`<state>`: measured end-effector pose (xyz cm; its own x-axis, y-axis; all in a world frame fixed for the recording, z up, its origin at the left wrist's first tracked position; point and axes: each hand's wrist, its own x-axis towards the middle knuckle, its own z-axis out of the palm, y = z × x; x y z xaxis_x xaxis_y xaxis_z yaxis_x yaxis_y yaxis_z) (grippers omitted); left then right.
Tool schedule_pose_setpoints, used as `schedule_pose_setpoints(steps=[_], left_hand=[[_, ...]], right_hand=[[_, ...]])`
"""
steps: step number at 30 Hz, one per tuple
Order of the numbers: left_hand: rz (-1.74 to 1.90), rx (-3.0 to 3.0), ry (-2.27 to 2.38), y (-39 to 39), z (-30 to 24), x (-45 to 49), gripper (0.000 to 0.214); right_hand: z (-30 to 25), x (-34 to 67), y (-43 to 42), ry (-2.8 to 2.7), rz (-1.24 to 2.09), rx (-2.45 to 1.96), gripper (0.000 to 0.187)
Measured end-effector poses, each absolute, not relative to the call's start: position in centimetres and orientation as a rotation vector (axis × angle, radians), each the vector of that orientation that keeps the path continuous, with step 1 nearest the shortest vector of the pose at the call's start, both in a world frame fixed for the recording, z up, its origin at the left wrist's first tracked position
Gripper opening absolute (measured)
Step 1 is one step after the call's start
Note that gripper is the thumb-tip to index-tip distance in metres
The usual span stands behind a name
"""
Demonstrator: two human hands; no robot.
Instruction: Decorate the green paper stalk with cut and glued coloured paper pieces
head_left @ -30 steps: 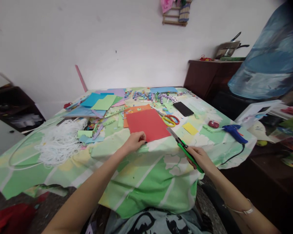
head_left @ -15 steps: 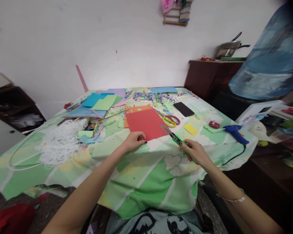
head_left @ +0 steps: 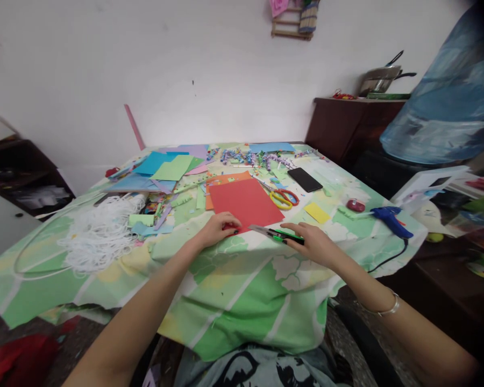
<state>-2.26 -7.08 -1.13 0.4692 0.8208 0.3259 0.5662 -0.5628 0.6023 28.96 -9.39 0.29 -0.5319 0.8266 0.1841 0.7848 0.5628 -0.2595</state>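
Observation:
A red sheet of paper lies in the middle of the table, partly over an orange sheet. At its near left corner is my left hand, thumb and fingers pinched together on the paper's edge. My right hand holds a green and black utility knife with its blade out. That blade points left and lies along the near edge of the red paper, its tip close to my left fingertips. Just beyond the sheet's right side rest scissors with yellow and red handles.
White cord is heaped at the left, near stacked coloured papers. Curled paper strips lie at the back. To the right are a phone, a yellow note, a red object and a blue glue gun.
My right hand has brought the knife left and turned it flatter, so the blade now lies at the paper's near edge. My left hand has shifted slightly left.

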Motion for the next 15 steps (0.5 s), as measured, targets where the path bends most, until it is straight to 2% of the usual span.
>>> schedule_pose_setpoints(steps=[10,15], left_hand=[[0.627,2.558,0.959,-6.0,-1.5,-4.0,0.034],[0.523,2.599,0.984,-5.5,-1.7,-5.0,0.036]], right_hand=[[1.9,29.4,-8.4,-2.751,0.293,-1.116,0.045],[2.3,29.3,-7.6,-2.815,0.294,-1.044,0.044]])
